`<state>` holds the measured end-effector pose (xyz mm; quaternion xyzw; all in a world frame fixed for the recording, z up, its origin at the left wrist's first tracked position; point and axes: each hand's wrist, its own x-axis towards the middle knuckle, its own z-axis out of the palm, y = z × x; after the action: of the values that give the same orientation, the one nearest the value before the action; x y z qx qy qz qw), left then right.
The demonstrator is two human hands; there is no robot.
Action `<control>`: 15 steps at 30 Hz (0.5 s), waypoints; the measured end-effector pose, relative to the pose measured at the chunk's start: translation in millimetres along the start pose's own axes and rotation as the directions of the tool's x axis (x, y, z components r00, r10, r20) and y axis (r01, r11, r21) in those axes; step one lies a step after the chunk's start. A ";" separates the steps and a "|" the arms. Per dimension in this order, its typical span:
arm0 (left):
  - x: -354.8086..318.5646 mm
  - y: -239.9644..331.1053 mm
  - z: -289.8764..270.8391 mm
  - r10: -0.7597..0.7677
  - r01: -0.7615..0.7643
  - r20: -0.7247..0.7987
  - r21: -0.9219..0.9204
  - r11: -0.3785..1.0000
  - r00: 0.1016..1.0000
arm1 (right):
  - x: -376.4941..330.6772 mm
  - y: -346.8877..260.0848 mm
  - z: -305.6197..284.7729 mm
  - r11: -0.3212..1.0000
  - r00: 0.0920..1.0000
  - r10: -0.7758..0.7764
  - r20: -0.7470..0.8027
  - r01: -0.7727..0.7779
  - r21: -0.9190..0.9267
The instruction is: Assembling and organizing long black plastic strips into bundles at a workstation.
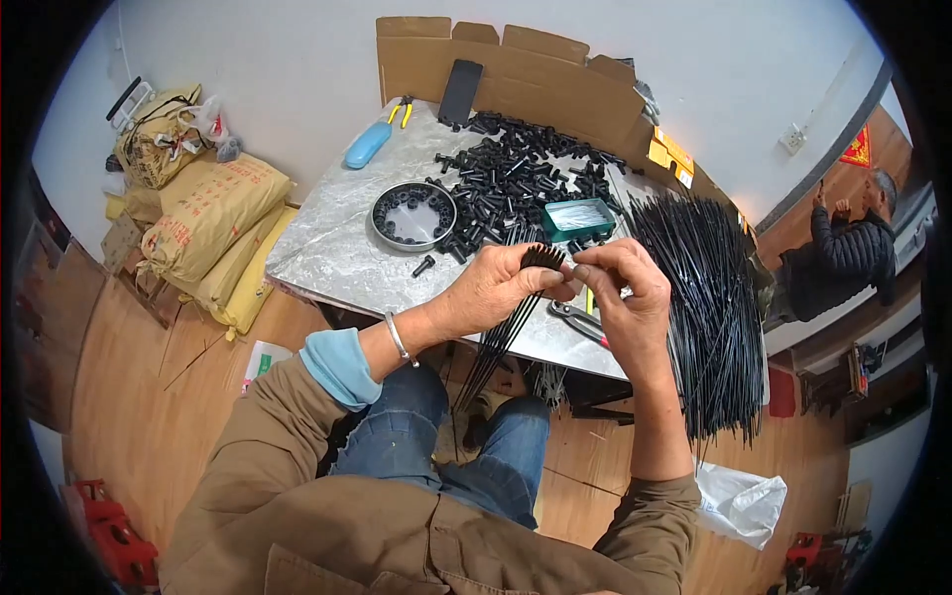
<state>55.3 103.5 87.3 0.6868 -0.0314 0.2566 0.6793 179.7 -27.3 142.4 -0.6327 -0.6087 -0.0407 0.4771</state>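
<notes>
Your left hand (511,283) is closed around a fanned bunch of thin black rods (499,345), tips up by the thumb, shafts hanging below. Your right hand (631,290), thumb and fingers drawn in, meets those tips; can't tell if it grips anything. Judged so far: one bunch gathered, plenty left, with a thick rod stack (699,317) right of your right hand and heaped black bolt-shaped fittings (526,178) beyond both.

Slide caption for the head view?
Left hand holds thin black rods, right hand near their upper ends, by a table strewn with black parts.
</notes>
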 end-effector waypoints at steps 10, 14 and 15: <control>-0.9 -2.8 0.3 -0.008 0.008 0.007 0.019 1.000 1.000 | -1.6 2.8 8.6 1.000 0.999 -0.018 -0.027 0.019 0.019; -0.9 -2.5 -0.9 -0.005 0.005 0.007 0.023 1.000 1.000 | -1.1 1.6 10.0 1.000 1.000 -0.004 -0.024 0.005 0.020; -1.1 -1.9 -1.1 0.000 0.000 0.006 0.029 1.000 1.000 | -0.9 1.7 10.6 1.000 1.000 0.007 -0.030 -0.006 0.023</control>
<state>54.7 104.4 85.0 0.6972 -0.0299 0.2550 0.6693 175.3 -20.8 135.1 -0.6285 -0.5999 -0.0418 0.4934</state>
